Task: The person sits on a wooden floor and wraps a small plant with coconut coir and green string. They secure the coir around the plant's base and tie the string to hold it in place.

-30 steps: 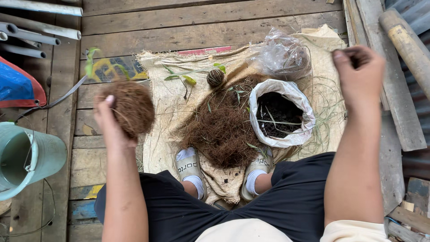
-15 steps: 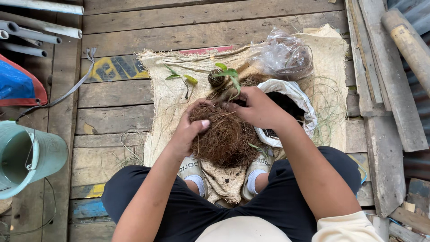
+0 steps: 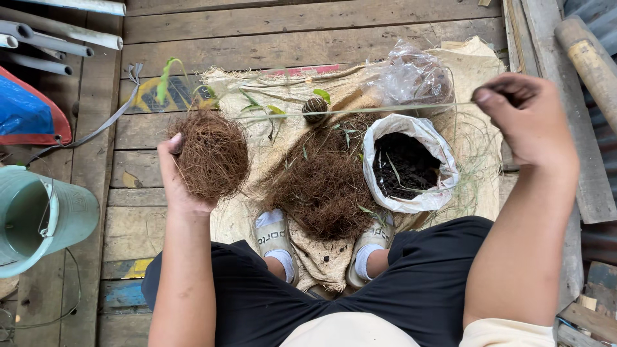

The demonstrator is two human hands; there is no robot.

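mid-wrap on a fibre ball: left hand point(image 3: 177, 183) cupped round the brown coir ball point(image 3: 212, 154) with a seedling point(image 3: 166, 80), right hand point(image 3: 524, 119) pinching a thin strand point(image 3: 360, 110) pulled taut across. probably needs another loop round next, kept tight. white bag point(image 3: 411, 164) holding dark soil, loose coir pile point(image 3: 324, 183) on the burlap sack point(image 3: 475, 64), teal bucket point(image 3: 45, 218) looking empty.

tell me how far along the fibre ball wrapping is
Done: a small wrapped ball lies on the sack cloth. In hand: left hand holds a coconut-fibre ball; right hand pulls a strand taut from it. Left: loose fibre pile, open soil bag.
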